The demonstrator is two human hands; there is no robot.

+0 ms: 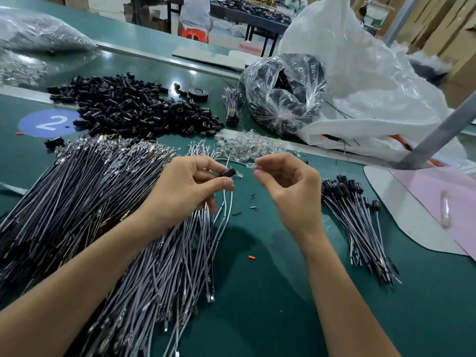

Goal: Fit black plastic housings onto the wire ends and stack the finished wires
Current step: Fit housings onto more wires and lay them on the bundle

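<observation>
Light: bright, even.
Shadows: soft, on green table mat (pixel 257 253).
Glare: crinkled clear plastic bag (pixel 283 99).
Edges: wide-angle bending, slight blur.

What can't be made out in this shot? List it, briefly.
Head view: whether the wire sits inside the black housing; the left hand covers the joint.
Head view: the small clear part pinched by the right hand; too small and blurred to identify.
Head view: the wire pile; cut off by the left edge.

A green surface (pixel 270 292) with a pale dividing strip (pixel 23 95) fills the foreground. Behind it stand dark tables (pixel 268 24) and an orange stool (pixel 194 34); brown cardboard boxes (pixel 438 29) stack at right beside a slanting grey post (pixel 438 134).
</observation>
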